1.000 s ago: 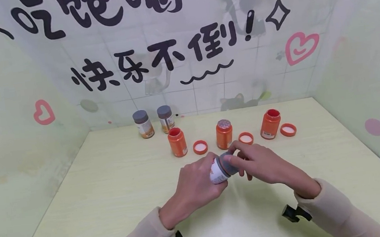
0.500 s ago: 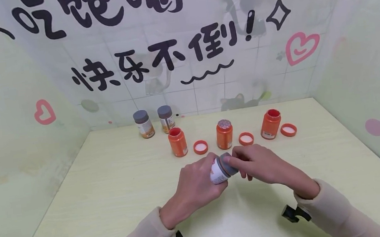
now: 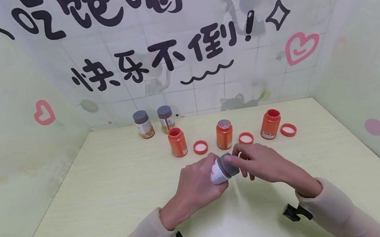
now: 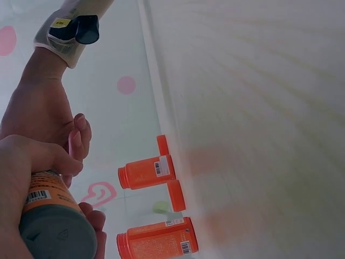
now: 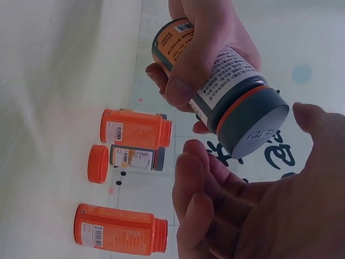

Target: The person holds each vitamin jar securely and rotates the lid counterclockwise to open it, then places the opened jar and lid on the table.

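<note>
My left hand (image 3: 196,181) grips a pill bottle (image 3: 218,174) by its body, tilted up to the right above the table. The bottle has a white and orange label and a dark grey cap (image 5: 259,124). In the right wrist view an orange band shows just below that cap. My right hand (image 3: 262,163) is at the cap end, its fingers loosely bent. Seen from the right wrist, the thumb (image 5: 308,117) and fingertips lie to either side of the cap, with a small gap. The left wrist view shows the bottle's grey base (image 4: 59,232).
Behind the hands stand an orange bottle (image 3: 178,145) with its mouth open, another (image 3: 224,137) with a patterned seal, and a third open one (image 3: 270,126). Orange lids (image 3: 200,147) lie beside them. Two grey-capped bottles (image 3: 145,128) stand at the back left, near the wall.
The right hand's fingers shift slightly around the cap, drawing in and then lifting a little again. The left hand and bottle stay nearly in place.
</note>
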The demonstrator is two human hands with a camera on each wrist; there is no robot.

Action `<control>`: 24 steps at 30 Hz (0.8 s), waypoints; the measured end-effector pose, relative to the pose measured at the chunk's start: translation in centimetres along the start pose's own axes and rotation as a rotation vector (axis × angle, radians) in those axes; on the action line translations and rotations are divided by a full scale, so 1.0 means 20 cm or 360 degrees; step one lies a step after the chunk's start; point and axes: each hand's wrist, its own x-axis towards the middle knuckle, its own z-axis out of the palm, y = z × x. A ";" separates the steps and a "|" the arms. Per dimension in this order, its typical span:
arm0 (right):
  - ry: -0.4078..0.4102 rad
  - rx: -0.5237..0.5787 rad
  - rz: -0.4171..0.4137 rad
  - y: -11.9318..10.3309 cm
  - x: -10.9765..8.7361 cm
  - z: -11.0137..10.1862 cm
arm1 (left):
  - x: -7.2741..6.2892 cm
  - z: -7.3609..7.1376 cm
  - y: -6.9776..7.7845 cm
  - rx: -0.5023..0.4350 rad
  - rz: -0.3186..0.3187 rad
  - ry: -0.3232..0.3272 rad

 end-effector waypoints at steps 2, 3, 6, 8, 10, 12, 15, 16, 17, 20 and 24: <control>0.0007 -0.0024 -0.0002 0.00 0.00 0.00 | 0.00 0.00 0.00 0.0000 0.0000 -0.0005; 0.0006 -0.0036 -0.0006 0.00 0.00 0.01 | 0.00 0.00 0.00 0.0000 0.0002 -0.0006; -0.0009 -0.0046 -0.0026 0.00 0.00 0.01 | 0.00 0.00 0.01 0.0000 0.0011 -0.0011; -0.0028 -0.0020 -0.0031 0.01 0.00 0.01 | 0.00 0.00 0.01 0.0008 0.0014 -0.0014; -0.0044 0.0005 -0.0040 0.01 0.00 0.00 | 0.00 0.00 0.01 0.0011 0.0011 -0.0019; -0.0067 0.0027 -0.0052 0.01 -0.01 0.00 | 0.00 0.00 0.01 0.0012 0.0003 -0.0025; -0.0109 0.0035 -0.0083 0.01 -0.01 -0.01 | 0.00 0.01 0.00 0.0011 -0.0011 -0.0035; -0.0124 0.0033 -0.0093 0.01 -0.01 -0.02 | 0.00 0.01 0.00 0.0010 -0.0015 -0.0037; -0.0139 0.0028 -0.0104 0.01 -0.01 -0.02 | 0.00 0.01 0.00 0.0010 -0.0018 -0.0039; -0.0155 -0.0013 -0.0112 0.01 -0.02 -0.03 | 0.00 0.01 0.00 0.0009 -0.0018 -0.0039; -0.0132 -0.0053 -0.0059 0.01 -0.03 -0.03 | 0.00 0.01 0.00 0.0009 -0.0008 -0.0020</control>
